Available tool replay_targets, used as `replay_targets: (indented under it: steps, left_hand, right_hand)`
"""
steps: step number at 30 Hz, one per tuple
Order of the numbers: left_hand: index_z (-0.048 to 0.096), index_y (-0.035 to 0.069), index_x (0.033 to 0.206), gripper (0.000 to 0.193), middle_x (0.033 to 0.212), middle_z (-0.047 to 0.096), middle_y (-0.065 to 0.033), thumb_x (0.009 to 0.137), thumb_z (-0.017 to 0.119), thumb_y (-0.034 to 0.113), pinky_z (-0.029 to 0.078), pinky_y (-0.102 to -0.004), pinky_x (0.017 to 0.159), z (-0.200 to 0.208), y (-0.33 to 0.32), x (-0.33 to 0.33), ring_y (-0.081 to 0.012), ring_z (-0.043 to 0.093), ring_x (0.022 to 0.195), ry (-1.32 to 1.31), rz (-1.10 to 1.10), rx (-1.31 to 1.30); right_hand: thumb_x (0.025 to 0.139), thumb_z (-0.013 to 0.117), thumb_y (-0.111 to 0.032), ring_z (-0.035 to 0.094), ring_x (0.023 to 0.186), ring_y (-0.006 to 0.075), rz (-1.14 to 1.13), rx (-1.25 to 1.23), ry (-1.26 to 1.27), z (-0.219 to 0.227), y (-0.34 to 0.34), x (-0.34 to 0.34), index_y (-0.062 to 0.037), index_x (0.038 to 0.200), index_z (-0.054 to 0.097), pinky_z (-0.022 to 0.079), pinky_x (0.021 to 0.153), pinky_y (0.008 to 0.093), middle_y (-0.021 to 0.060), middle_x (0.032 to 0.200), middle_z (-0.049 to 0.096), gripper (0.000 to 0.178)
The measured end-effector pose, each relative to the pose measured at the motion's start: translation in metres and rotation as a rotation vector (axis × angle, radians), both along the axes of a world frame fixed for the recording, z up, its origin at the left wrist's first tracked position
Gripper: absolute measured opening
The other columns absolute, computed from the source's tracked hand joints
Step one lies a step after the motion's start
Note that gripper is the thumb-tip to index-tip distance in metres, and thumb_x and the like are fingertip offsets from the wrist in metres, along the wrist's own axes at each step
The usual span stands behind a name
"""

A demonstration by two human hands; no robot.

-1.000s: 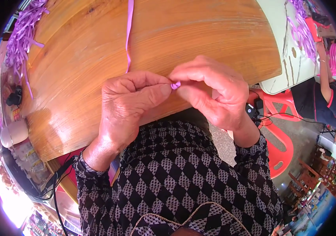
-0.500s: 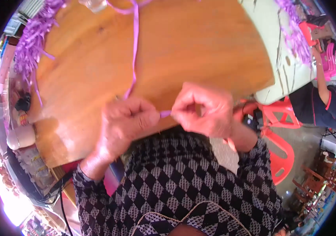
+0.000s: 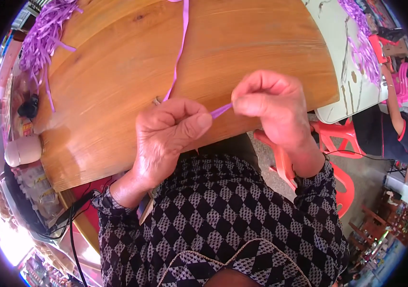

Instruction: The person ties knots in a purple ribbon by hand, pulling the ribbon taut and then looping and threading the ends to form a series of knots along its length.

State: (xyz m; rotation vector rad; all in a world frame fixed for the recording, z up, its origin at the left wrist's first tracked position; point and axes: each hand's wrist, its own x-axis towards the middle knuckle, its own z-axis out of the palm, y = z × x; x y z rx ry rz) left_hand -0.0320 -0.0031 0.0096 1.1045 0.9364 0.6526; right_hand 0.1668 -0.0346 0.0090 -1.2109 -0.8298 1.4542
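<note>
A narrow purple ribbon [image 3: 180,52] runs down the wooden table from the far edge to my hands. My left hand [image 3: 168,136] pinches it between thumb and fingers, just over the table's near edge. To the right, my right hand [image 3: 273,103] grips the ribbon's end with thumb and fingertips. A short taut length of ribbon stretches between the two hands, rising slightly toward the right. Whatever part lies inside each grip is hidden by the fingers.
Bunches of purple ribbon strips [image 3: 46,40] lie at the far left of the wooden table [image 3: 252,43]. More purple strips [image 3: 362,52] hang over a white marbled table [image 3: 335,62] at right. Red plastic chairs [image 3: 340,141] and a person in dark clothes [image 3: 385,129] are beyond it.
Both hands have shifted right and a little farther from my body, drawing the ribbon along. The gap between them has widened, showing more ribbon.
</note>
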Motion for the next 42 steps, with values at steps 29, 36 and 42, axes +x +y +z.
replay_targets:
  steps: [29,36,42]
  left_hand:
    - [0.054,0.001,0.086,0.015,0.048,0.027,0.0078,0.09,0.051,0.016,0.018,-0.0224,0.042,0.033,0.043,-0.106,-0.0042,0.023,0.042,-0.636,0.448,0.228]
    - [0.055,0.0,0.089,0.02,0.047,0.019,0.0071,0.094,0.044,0.015,0.016,-0.0224,0.044,-0.009,0.085,-0.208,-0.0047,0.017,0.043,-0.7,0.441,0.106]
    - [0.055,0.0,0.089,0.018,0.048,0.019,0.0075,0.093,0.044,0.013,0.016,-0.0218,0.045,-0.023,0.117,-0.235,-0.0049,0.017,0.044,-0.613,0.447,0.145]
  right_hand:
    - [0.078,0.065,-0.009,0.057,0.073,0.0112,0.404,0.614,-0.556,0.002,0.075,-0.015,-0.0037,0.08,0.065,0.044,0.064,0.0246,0.0037,0.074,0.062,0.006]
    - [0.076,0.062,-0.005,0.054,0.076,0.0161,0.332,0.706,-1.001,-0.016,0.099,0.017,-0.0062,0.088,0.066,0.044,0.07,0.0269,0.0013,0.08,0.061,0.012]
    - [0.073,0.062,-0.003,0.047,0.098,0.0198,0.433,0.802,-1.216,-0.022,0.094,0.041,-0.0086,0.099,0.065,0.039,0.087,0.0299,0.0037,0.109,0.057,0.027]
